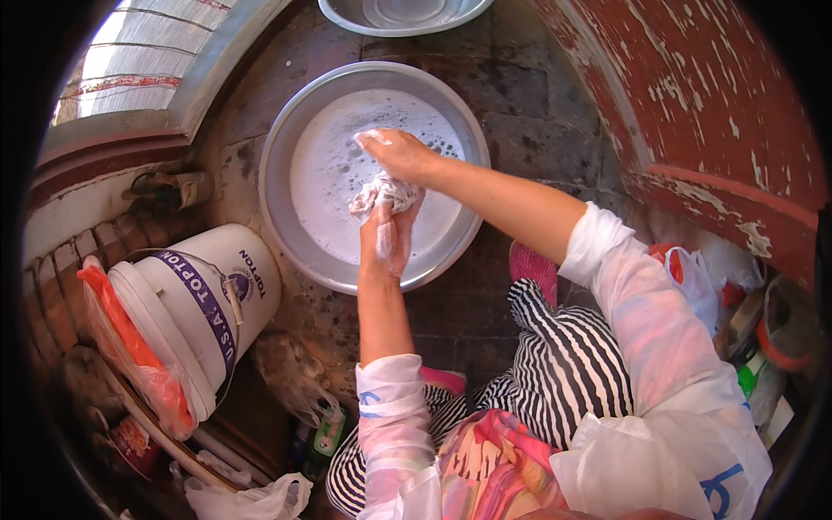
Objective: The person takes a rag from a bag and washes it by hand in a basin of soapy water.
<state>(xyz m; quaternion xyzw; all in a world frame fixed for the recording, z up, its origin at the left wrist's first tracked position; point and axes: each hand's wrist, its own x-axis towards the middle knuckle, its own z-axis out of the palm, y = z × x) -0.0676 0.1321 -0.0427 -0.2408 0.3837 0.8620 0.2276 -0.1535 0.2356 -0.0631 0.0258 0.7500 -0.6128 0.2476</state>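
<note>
A large round metal basin stands on the floor before me, filled with cloudy, soapy water and bubbles. Over the water, a bunched white patterned cloth is squeezed between my hands. My left hand grips it from below, with foam along the wrist and thumb side. Pressed against the top of the bundle is my right hand, its fingers pointing to the left and flecked with suds. The right palm is turned away, so how its fingers hold the cloth is partly hidden.
Another metal basin sits at the far edge. At left are a white lidded plastic bucket with a red bag on it and a green bottle. A peeling red wooden door and plastic bags flank the right.
</note>
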